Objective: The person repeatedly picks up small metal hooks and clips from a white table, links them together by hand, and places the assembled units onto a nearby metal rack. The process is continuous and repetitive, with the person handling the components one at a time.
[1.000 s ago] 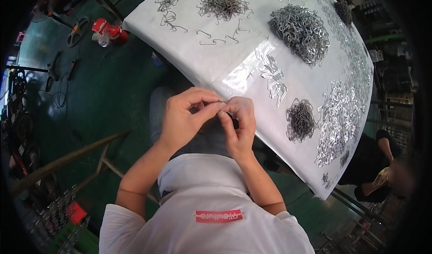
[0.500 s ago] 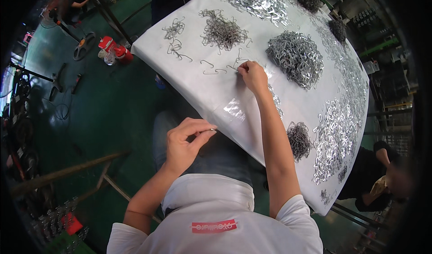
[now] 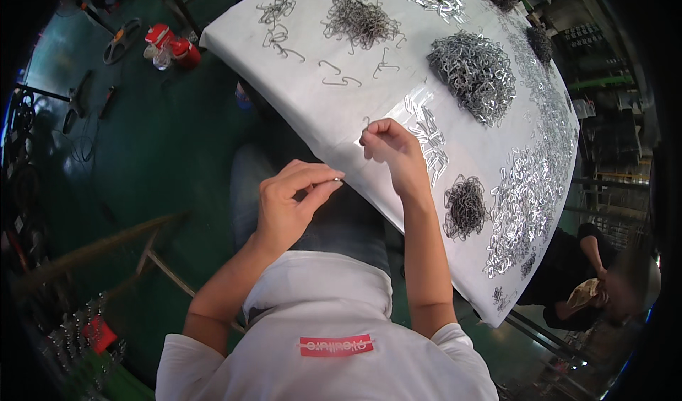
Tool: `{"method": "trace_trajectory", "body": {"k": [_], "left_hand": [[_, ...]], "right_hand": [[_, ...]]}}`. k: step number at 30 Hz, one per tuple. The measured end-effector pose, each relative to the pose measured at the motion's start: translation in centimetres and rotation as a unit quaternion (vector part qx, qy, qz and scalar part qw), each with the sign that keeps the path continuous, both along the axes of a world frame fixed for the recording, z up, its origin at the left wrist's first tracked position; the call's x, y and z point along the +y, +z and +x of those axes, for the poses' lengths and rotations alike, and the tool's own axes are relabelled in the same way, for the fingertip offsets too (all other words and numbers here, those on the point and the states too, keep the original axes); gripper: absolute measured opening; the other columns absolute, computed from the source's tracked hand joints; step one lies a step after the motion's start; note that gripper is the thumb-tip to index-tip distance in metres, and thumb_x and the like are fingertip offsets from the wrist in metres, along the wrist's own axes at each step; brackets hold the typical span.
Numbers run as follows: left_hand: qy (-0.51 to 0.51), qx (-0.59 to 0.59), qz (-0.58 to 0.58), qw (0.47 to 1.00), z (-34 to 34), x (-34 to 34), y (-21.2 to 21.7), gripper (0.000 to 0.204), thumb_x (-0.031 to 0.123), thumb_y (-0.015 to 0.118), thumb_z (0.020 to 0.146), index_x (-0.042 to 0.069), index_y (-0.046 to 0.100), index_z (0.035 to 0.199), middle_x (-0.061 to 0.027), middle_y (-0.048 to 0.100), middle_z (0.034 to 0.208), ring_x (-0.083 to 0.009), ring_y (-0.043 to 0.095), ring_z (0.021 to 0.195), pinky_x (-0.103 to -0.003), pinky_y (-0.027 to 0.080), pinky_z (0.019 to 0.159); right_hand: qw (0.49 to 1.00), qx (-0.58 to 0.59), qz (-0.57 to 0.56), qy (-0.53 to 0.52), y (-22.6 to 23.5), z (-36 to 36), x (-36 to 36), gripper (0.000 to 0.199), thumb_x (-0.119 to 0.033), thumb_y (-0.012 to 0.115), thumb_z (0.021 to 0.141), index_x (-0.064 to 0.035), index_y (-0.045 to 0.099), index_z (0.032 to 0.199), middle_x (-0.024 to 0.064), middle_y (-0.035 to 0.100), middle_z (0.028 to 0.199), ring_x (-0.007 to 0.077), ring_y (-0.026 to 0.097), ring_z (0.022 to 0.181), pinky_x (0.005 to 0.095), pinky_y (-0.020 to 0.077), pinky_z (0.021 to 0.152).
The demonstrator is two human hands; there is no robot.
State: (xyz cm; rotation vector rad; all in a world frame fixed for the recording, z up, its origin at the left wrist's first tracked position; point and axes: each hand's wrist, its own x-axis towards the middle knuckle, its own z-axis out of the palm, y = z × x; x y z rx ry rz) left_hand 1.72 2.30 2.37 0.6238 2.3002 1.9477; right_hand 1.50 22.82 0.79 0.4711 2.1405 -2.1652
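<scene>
My left hand [image 3: 291, 201] is held just off the table's near edge, thumb and fingers pinched on a small shiny metal piece [image 3: 337, 180]. Over the white-covered table [image 3: 334, 120], my right hand [image 3: 395, 154] grips a thin bent wire hook [image 3: 366, 123] between thumb and forefinger; its curved end sticks up past the fingertips. Several flat silvery strips [image 3: 429, 144] lie beside my right hand. Farther off are a few loose wire hooks [image 3: 330, 74] and a tangled heap of similar hooks [image 3: 362, 24].
A big heap of silvery bent pieces [image 3: 472, 80] and a smaller dark wire heap [image 3: 466, 209] sit on the table. Shiny links [image 3: 513, 220] spread along its right side. Red containers [image 3: 185, 53] stand on the floor at left. Another person [image 3: 568, 273] is at the right.
My right hand has come back from the loose hooks toward my left hand, now carrying a wire hook. My left hand keeps its pinch. The view has shifted slightly.
</scene>
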Motion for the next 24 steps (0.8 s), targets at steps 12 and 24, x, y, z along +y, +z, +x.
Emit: {"method": "trace_trajectory", "body": {"k": [12,24], "left_hand": [[0.006,0.027,0.02,0.999,-0.3,0.0,-0.3,0.023,-0.007,0.069,0.076,0.003,0.072,0.097,-0.0077,0.071,0.089,-0.017,0.063,0.076,-0.027,0.052,0.06],[0.062,0.085,0.056,0.993,-3.5,3.5,-3.7,0.028,-0.006,0.067,0.077,0.002,0.067,0.104,-0.0102,0.067,0.099,-0.0202,0.063,0.083,-0.029,0.051,0.067]], "right_hand": [[0.987,0.045,-0.144,-0.047,2.6,4.4,-5.1,0.008,0.002,0.07,0.082,-0.0023,0.065,0.088,0.0034,0.054,0.109,0.0127,0.054,0.099,0.0264,0.0432,0.086],[0.947,0.271,0.086,-0.147,1.0,6.3,-6.0,0.012,-0.002,0.074,0.077,-0.0029,0.066,0.085,0.008,0.05,0.103,0.0173,0.051,0.094,0.0284,0.0429,0.083]]}}
